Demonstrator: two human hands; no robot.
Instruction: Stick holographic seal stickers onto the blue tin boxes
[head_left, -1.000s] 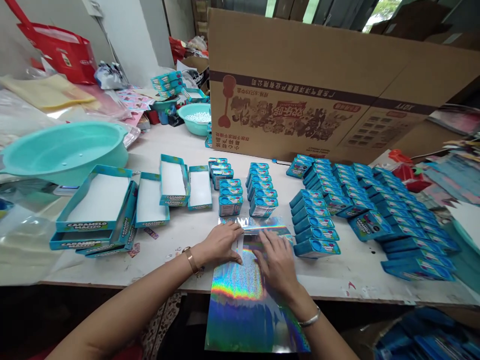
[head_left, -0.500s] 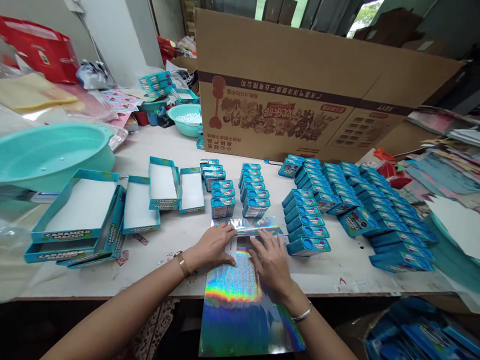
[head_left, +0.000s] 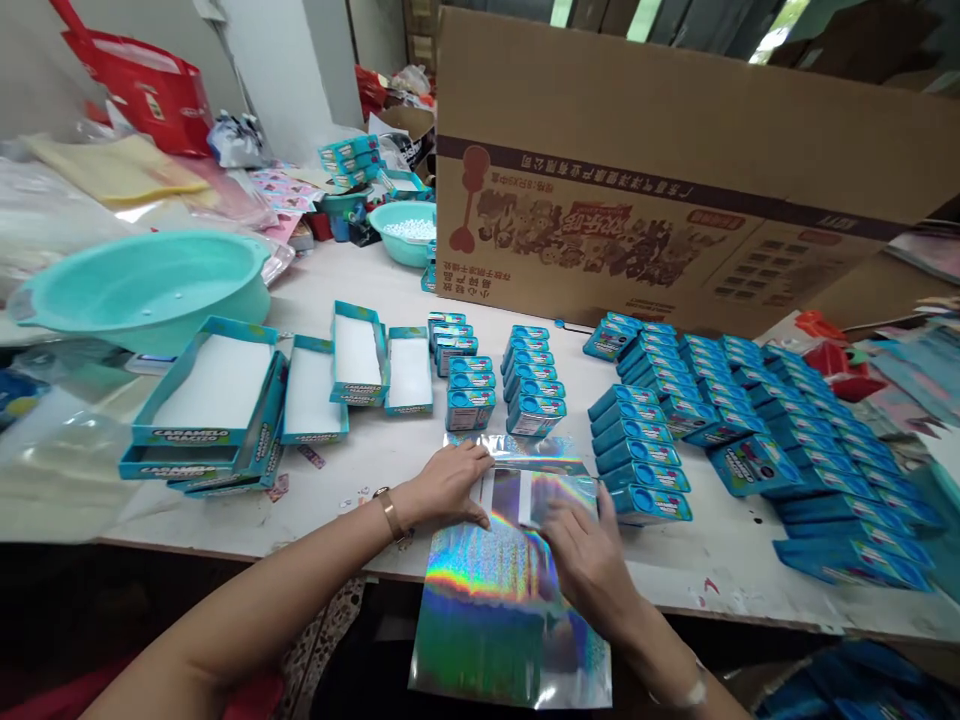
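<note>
A shiny rainbow holographic sheet (head_left: pixel 487 620) lies over the table's front edge, its lower part hanging past it. My left hand (head_left: pixel 450 485) rests on the sheet's upper left part, fingers laid flat and thumb apart. Over the upper right part, my right hand (head_left: pixel 589 550) has its fingers curled at a turned flap with a pale edge; they are slightly blurred. Just beyond the sheet stand two rows of small blue boxes (head_left: pixel 471 408). Another row of blue boxes (head_left: pixel 651 503) is close to the right of my right hand.
Open blue trays with white liners (head_left: pixel 217 390) are stacked on the left, below a turquoise basin (head_left: pixel 150 285). A large cardboard carton (head_left: pixel 637 150) stands across the back. Many blue boxes (head_left: pixel 832 510) fill the right side. A smaller basin (head_left: pixel 405 225) holds white pieces.
My right hand has gone from lying spread on the sheet to curled fingers slightly lower and right, with a flap turned there. My left hand keeps its place on the sheet. The view has shifted.
</note>
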